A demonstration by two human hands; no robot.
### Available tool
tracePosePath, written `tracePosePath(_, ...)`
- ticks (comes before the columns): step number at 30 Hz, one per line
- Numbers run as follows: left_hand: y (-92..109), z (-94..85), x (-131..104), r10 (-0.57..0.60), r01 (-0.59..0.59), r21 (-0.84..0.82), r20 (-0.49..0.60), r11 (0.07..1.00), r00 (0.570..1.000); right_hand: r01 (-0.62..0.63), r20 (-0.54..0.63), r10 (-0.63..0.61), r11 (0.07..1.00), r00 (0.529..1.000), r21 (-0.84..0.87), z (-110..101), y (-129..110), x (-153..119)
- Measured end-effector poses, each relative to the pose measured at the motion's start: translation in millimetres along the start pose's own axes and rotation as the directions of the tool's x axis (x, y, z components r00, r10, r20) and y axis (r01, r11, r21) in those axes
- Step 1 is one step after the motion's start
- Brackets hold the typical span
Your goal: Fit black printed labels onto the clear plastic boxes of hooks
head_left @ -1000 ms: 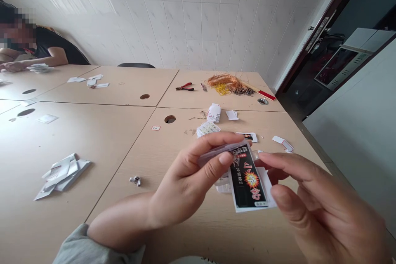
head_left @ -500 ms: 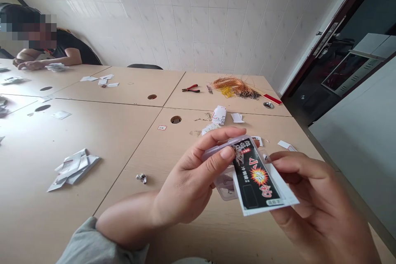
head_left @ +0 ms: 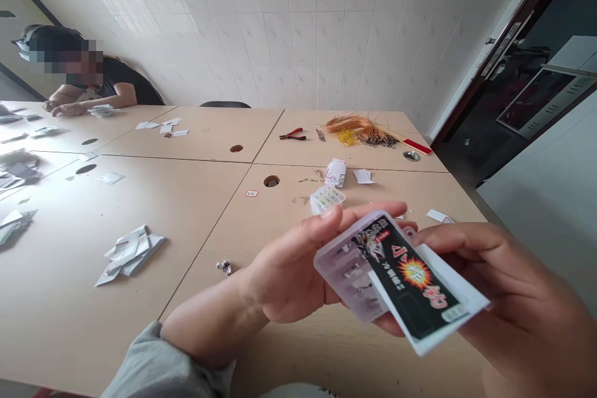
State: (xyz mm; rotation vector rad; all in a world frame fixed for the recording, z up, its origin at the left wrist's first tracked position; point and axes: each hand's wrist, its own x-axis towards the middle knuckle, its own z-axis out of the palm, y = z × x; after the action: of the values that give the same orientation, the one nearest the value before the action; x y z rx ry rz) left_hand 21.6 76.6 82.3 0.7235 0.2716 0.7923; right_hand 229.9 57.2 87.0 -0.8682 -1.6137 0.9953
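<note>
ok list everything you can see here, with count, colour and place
clear plastic box: one, see-through, held in both hands
printed card sleeve: one, black with white edge, over the box
red-handled pliers: one, far table
bundle of thin wires: one, copper and yellow, far table
stacks of small cards: two, white, mid table
folded white paper pile: one, left of the hands
crumpled foil scrap: one, silver, near left wrist
wooden tables: several, beige
other person: one, dark top, far left
left hand: on the box
right hand: under the sleeve
</note>
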Motion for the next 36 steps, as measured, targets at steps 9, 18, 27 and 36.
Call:
tracePosePath(9,-7,-0.8,2,0.099,-0.081,0.264,-0.054,0.961,0.994,0.125,0.054,-0.118,0.98,0.992,-0.155,-13,3,6)
tracePosePath(18,-9,-2.3,-2,0.245,-0.165,0.69,-0.018,0.705,0.969,0.055,0.001,-0.058,0.942,0.998,-0.332,5,8,2)
tracePosePath(27,-11,-3.8,0,0.252,-0.172,0.687,-0.016,0.706,0.968,0.113,-0.041,-0.135,0.93,0.99,-0.349,12,5,4)
tracePosePath(36,-3,3.0,3,0.362,-0.203,0.811,-0.011,0.548,0.932,0.081,0.011,-0.082,0.949,0.997,-0.305,8,1,6)
